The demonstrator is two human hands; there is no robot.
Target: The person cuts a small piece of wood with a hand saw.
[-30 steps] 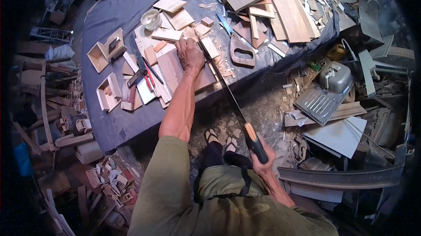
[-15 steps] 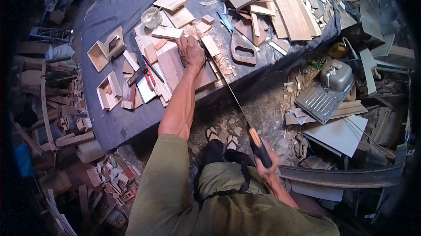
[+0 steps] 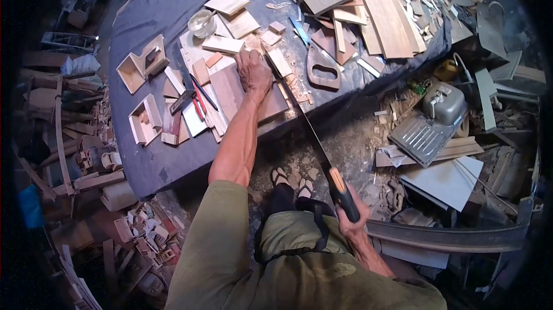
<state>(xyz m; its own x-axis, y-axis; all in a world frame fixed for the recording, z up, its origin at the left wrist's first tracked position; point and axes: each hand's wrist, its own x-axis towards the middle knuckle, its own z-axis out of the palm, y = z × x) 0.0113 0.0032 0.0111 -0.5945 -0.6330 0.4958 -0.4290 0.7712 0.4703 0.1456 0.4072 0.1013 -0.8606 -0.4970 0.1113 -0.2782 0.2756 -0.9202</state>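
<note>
My right hand (image 3: 353,215) is closed around the black and orange handle of a handsaw (image 3: 314,140). Its long dark blade slants up and away from me, reaching the table with the tip beside my left hand. On the tabletop, my left hand (image 3: 254,75) presses down with curled fingers on a brown wooden board (image 3: 228,86), close to the blade. The fingertips are partly hidden. Right of the blade lies a pale wood block (image 3: 280,62) among sawdust and small offcuts. A second handsaw (image 3: 322,71) with a grey-brown handle rests farther right.
The table (image 3: 173,163) has a dark cloth cover. On it lie small open wooden boxes (image 3: 144,120), red-handled pliers (image 3: 199,107), a glass jar (image 3: 201,23) and stacked boards (image 3: 380,16). A metal sink (image 3: 423,137) and scrap wood lie on the floor to the right.
The saw blade has tilted, so more of its flat side shows, and its handle sits slightly further right. My left hand stays on the board. The whole view has shifted a little.
</note>
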